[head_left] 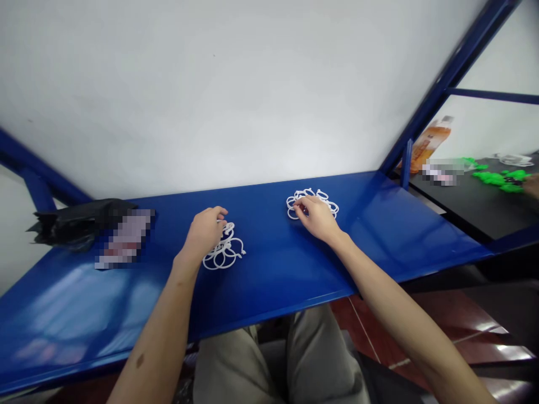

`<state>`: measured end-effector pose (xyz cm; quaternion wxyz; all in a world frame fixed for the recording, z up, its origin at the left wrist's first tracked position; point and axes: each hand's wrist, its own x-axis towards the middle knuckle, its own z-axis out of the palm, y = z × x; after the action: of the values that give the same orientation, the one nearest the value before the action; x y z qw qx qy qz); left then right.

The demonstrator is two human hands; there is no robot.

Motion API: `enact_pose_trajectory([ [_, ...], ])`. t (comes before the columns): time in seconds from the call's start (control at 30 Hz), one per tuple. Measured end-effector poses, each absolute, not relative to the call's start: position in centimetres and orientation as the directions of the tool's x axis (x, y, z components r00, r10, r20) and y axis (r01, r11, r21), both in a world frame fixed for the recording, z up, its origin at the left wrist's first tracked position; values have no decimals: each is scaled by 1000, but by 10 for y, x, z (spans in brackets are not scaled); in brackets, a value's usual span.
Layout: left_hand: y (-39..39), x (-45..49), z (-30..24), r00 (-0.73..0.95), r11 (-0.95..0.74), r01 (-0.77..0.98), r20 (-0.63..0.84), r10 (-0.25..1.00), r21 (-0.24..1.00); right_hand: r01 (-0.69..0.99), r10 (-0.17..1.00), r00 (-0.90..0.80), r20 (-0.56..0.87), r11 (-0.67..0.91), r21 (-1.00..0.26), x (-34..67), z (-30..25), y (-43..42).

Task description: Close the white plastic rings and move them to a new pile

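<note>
The left hand and right hand each reached to a pile of white rings on the bench.
Watching remotely, I saw the left pile trail from the half-curled left hand toward the bench's front edge; the right pile lay nearer the back edge, spread roughly along it, beneath the nearly pinched right hand. I couldn't tell whether either gripped a ring.
</note>
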<state>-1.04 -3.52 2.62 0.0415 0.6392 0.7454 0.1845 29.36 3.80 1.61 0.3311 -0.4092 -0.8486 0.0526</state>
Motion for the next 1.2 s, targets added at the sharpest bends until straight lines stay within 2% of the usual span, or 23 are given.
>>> enact_pose_trajectory([
  [0.07,-35,-11,27,-169,79,924,215,962,373,655,732,-446,515,659,-369,294,16,38],
  [0.13,-35,-14,25,-163,65,927,243,956,368,654,734,-445,513,658,-374,294,16,38],
  [0.23,-36,-20,20,-118,51,964,245,962,262,650,731,-446,517,661,-375,294,15,38],
  [0.37,-38,-21,15,-52,33,992,158,986,126,638,726,-452,518,669,-381,294,16,37],
  [0.47,-40,-17,19,-97,85,993,142,985,86,635,726,-452,519,670,-385,294,16,37],
  [0.63,-45,-9,33,-211,204,978,220,953,51,630,721,-454,524,675,-383,294,17,38],
  [0.77,-48,1,45,-275,263,962,265,924,78,630,716,-463,523,680,-374,293,17,37],
  [0.97,-53,35,43,-163,112,983,412,897,145,557,662,-538,522,744,-368,278,17,21],
  [1.1,-54,62,31,-30,-12,996,478,878,84,390,634,-603,484,764,-514,262,14,4],
  [1.2,-55,73,24,65,-114,991,503,862,68,342,661,-591,462,725,-598,256,9,-2],
])
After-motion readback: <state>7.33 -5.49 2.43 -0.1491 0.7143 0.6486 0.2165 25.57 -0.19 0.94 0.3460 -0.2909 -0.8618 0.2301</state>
